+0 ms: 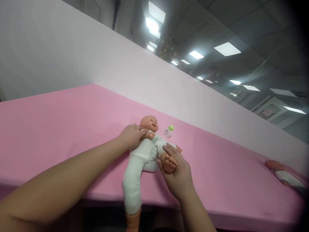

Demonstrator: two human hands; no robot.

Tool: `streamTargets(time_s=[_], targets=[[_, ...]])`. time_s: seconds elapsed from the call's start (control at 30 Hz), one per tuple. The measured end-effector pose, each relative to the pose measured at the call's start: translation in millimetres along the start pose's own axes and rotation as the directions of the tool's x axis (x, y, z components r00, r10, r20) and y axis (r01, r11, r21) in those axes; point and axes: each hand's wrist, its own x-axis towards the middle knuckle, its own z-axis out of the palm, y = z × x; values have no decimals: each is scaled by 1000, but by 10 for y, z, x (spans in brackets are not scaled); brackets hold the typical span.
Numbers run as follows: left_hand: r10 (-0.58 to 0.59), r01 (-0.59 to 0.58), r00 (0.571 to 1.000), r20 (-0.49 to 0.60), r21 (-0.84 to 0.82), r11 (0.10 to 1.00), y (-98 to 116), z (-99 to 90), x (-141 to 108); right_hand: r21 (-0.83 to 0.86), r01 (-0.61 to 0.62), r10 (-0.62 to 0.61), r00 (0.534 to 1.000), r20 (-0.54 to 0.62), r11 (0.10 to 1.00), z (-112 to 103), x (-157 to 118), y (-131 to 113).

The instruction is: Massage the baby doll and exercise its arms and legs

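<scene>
A baby doll (pixel 142 149) with a hard tan head and a soft white cloth body lies on the pink surface, its head toward the wall. One of its legs hangs over the front edge; the other is bent up. My left hand (pixel 132 135) is closed round the doll's shoulder and upper arm, beside its head. My right hand (pixel 178 170) wraps round the raised lower leg, with the doll's foot showing in front of the palm. Just right of the doll's head lies a small clear bottle (pixel 167 132) with a green cap.
The pink padded table (pixel 55 129) runs along a pale wall (pixel 135 77). At the far right lies a second doll (pixel 287 175), partly in dark blur. The table's front edge is close below my hands. Ceiling lights show above the wall.
</scene>
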Motion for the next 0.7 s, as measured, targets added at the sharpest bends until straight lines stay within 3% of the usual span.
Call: streamTargets(time_s=[0.13,0.27,0.37,0.57,0.63,0.7], targets=[[57,-58,998,39,8,998,-50,19,-8,-61,-21,28,994,110,998,232,57,-62],[125,-123,989,81,-36,992,-116,6,-13,-81,-52,63,988,138,995,401,69,-98],[111,-104,991,81,-88,991,-130,3,-10,-53,-60,67,988,136,997,435,116,-62],[-107,108,994,20,-273,956,-194,-3,-16,48,-63,63,998,3,997,408,-1,-49],[-222,202,975,-8,-385,901,-253,-4,-16,80,-61,66,996,-61,995,372,-151,-71],[-367,312,930,-16,-496,811,-330,12,-7,106,-38,48,995,-90,994,307,-324,-82]])
